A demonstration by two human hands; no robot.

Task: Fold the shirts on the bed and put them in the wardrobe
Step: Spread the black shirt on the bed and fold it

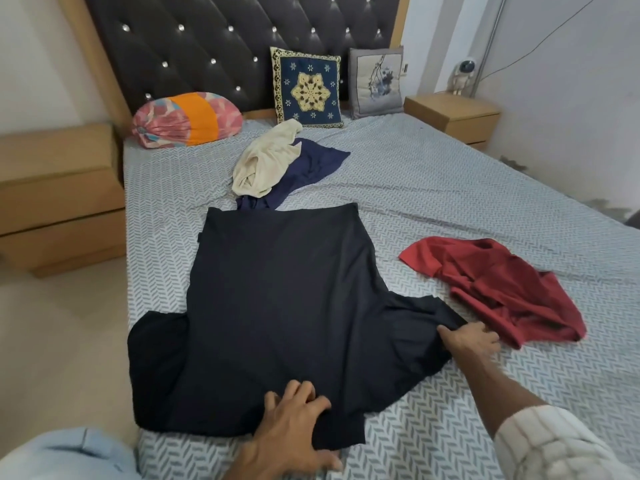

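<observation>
black shirt: spread flat on the bed, sleeves out, hem toward headboard.
red shirt: crumpled, just right of it.
cream shirt: bunched, lying over navy shirt, which seems partly tucked under the black one.

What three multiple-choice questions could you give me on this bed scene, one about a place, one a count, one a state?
1. Where does the crumpled red shirt lie?
A) right of the spread black shirt
B) on the nightstand
C) on the floor

2. How many square cushions lean on the headboard?
A) one
B) two
C) four

3. What is the right hand doing?
A) hanging idle
B) holding the black shirt's sleeve
C) lifting a pillow

Answers: 1 A, red cloth sits right of it; 2 B, blue patterned cushion and grey cushion; 3 B, fingers curl on the sleeve.
</observation>
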